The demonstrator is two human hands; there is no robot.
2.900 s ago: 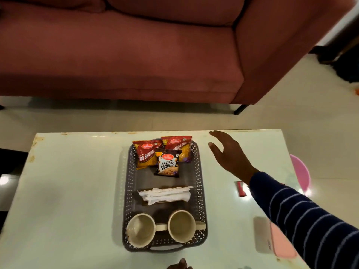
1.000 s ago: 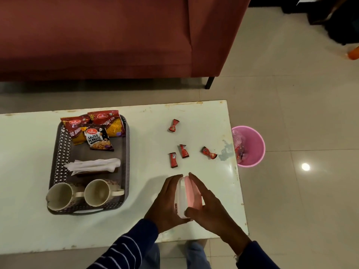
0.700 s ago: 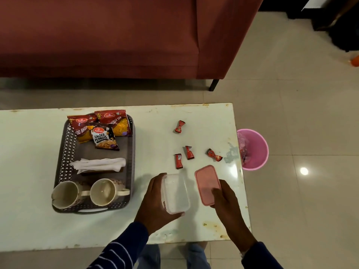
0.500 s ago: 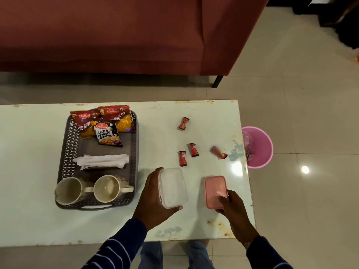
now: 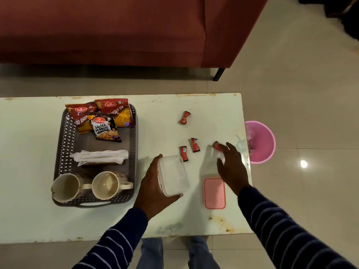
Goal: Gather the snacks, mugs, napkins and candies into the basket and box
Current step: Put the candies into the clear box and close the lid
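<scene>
Head view: the left hand (image 5: 155, 188) grips the open box (image 5: 173, 175) on the counter (image 5: 29, 171). Right of the box, the right hand (image 5: 232, 167), fingers spread, reaches the nearest of 4 candies (image 5: 217, 145). Pinch it cleanly; keep the box steady.

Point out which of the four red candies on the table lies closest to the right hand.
The rightmost candy, right at the fingertips of the right hand. The other three lie further left: two side by side near the open box, one alone toward the far edge.
</scene>
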